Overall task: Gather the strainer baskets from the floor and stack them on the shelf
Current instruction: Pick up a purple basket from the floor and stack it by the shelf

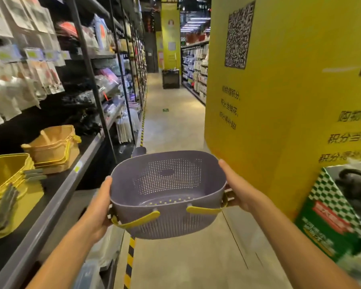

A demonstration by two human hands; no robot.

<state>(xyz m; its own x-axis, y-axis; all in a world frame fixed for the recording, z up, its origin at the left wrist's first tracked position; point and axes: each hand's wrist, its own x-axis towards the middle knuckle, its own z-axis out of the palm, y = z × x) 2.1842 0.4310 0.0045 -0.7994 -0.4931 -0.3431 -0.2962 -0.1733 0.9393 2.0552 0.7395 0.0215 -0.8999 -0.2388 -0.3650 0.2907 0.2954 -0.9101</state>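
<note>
Yellow pillar (279, 122): QR code (239, 36) above Chinese print, legible in part as "积分当钱花" (229, 110); green checkered poster (329, 215), text unreadable.

One purple strainer basket (167, 192) is seen, held in the air between two hands, the left hand (98, 207) and the right hand (240, 190). Two yellow handles (138, 221) are counted on its near side. On the shelf (56, 190) two stacks of baskets are seen: one orange stack (54, 149) and one yellow stack (8, 184); the number of baskets nested in each cannot be counted. Two code squares (239, 36) are seen on the yellow pillar (279, 122), the second cut by the frame edge. One green checkered box (329, 215) is seen.
</note>
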